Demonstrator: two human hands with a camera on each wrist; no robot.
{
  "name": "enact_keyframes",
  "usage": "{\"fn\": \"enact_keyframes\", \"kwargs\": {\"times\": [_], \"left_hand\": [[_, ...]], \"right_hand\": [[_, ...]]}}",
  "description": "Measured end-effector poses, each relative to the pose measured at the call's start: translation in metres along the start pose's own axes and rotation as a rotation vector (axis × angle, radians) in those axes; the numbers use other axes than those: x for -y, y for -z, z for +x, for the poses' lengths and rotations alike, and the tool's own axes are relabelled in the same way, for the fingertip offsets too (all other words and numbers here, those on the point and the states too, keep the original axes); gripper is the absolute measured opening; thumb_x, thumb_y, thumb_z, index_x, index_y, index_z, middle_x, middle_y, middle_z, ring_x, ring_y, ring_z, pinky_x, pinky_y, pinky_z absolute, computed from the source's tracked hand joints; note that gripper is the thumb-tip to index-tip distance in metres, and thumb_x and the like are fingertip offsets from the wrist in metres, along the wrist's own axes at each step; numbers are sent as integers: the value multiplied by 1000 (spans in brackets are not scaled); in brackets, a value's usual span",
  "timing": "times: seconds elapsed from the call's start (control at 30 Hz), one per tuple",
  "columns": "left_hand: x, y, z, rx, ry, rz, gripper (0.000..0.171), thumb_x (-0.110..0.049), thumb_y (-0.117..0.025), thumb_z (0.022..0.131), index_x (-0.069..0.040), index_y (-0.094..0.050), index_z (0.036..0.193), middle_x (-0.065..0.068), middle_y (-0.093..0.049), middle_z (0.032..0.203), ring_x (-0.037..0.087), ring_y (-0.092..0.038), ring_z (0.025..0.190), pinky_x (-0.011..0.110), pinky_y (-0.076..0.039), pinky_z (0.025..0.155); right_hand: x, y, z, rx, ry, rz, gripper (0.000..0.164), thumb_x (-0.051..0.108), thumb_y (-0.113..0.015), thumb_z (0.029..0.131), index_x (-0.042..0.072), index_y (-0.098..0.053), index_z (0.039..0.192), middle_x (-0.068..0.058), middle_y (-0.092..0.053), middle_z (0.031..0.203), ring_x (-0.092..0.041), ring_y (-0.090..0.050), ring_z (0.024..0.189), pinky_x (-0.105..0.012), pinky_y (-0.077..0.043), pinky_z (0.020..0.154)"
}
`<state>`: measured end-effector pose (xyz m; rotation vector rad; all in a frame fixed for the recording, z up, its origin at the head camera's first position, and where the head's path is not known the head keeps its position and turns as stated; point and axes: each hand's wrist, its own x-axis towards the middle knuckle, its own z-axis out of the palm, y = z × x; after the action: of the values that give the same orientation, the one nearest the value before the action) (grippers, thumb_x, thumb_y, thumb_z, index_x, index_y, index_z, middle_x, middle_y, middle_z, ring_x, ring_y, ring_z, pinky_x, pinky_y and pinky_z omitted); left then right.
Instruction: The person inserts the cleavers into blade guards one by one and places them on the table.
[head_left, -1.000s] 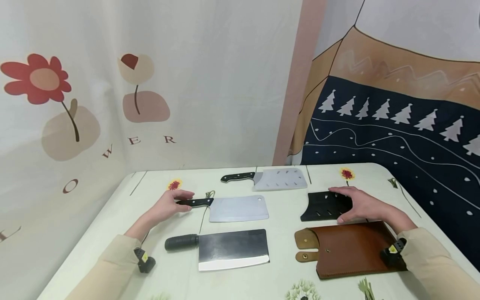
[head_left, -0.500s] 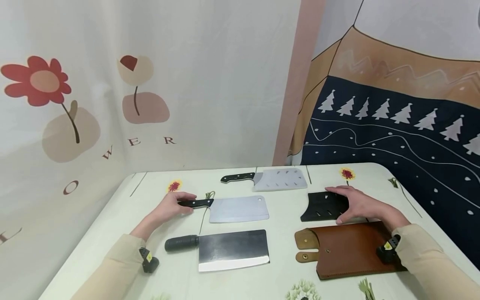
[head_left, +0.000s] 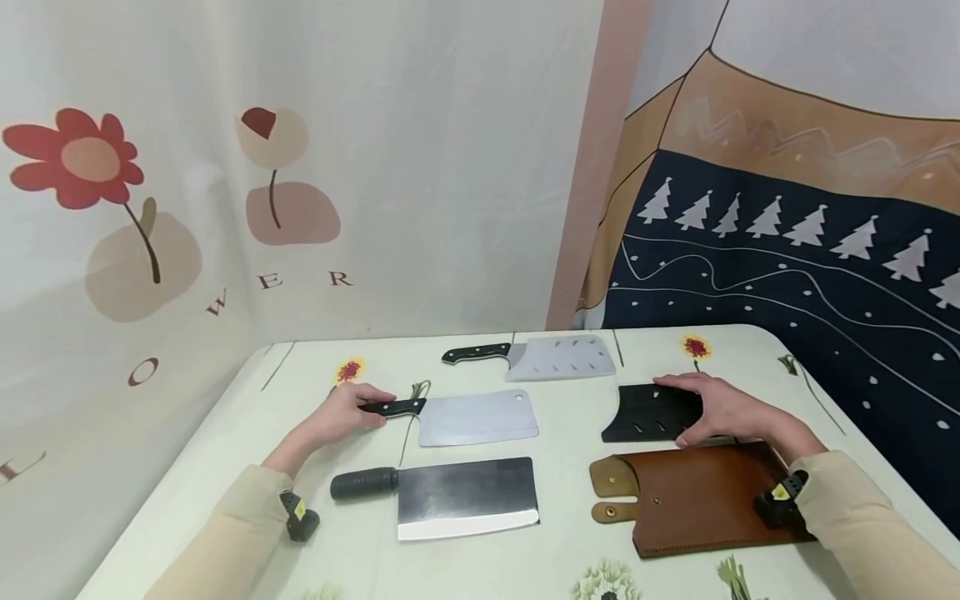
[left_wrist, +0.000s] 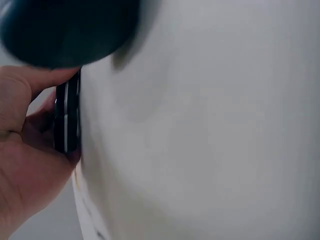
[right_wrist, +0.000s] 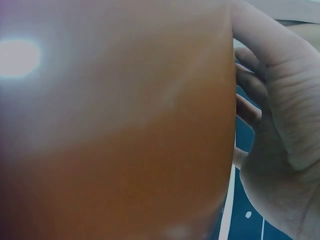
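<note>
A cleaver [head_left: 480, 418] with a plain grey blade and black riveted handle lies mid-table in the head view. My left hand [head_left: 349, 413] holds the end of that handle, thumb on the near side and fingers on the far side. The left wrist view shows the handle [left_wrist: 67, 115] between thumb and fingers of the left hand [left_wrist: 30, 145]. On the right, a black slotted blade sheath [head_left: 647, 413] lies flat. My right hand [head_left: 727, 408] grips across it, fingers at its far edge and thumb at its near edge. In the right wrist view, brown leather blocks sight of the black sheath.
A larger cleaver [head_left: 468, 498] with a dark round handle [left_wrist: 70, 30] lies nearest. At the back is another cleaver [head_left: 476, 354] in a translucent slotted sheath [head_left: 566, 358]. A brown leather sheath [head_left: 712, 504] with snap straps lies under the right wrist. Printed curtains [head_left: 450, 167] hang behind the table.
My left hand has shifted slightly right along the cleaver's handle. The right hand has barely moved on the black sheath. The cleavers and sheaths stay in place.
</note>
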<state>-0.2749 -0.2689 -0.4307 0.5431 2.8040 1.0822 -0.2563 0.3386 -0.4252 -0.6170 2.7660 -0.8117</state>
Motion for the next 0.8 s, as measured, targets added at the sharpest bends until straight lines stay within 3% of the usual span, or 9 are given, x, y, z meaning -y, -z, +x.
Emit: {"fn": "enact_keyframes", "kwargs": {"times": [0.23,0.4,0.57,0.8], "left_hand": [[7,10,-1,54,-58,-75,38,1,-83,81,4,-74,117,16,-73,113,25,-65,105,29,-50,85],[11,12,-5,91,0,-194,42,-2,-84,80,4,-73,121,15,-73,111,13,-61,82,23,-49,67],[13,13,-9,117,73,-281,44,-3,-82,83,3,-71,125,12,-70,105,12,-50,62,23,-44,56],[12,13,-10,106,41,-282,45,-3,-79,86,2,-69,130,13,-70,114,11,-54,71,22,-46,60]], "right_hand": [[6,0,2,-7,-5,3,96,33,-95,66,1,-53,146,-30,-47,147,-48,-38,130,-72,-33,103],[7,-1,0,-15,-16,8,97,32,-96,66,0,-53,146,-31,-46,147,-48,-39,129,-72,-33,103],[9,-3,1,-31,-37,23,97,32,-96,64,0,-54,146,-31,-46,145,-45,-42,125,-70,-36,102],[17,-1,7,-40,-11,-19,95,36,-94,66,2,-55,145,-29,-48,144,-43,-43,125,-69,-38,101]]}}
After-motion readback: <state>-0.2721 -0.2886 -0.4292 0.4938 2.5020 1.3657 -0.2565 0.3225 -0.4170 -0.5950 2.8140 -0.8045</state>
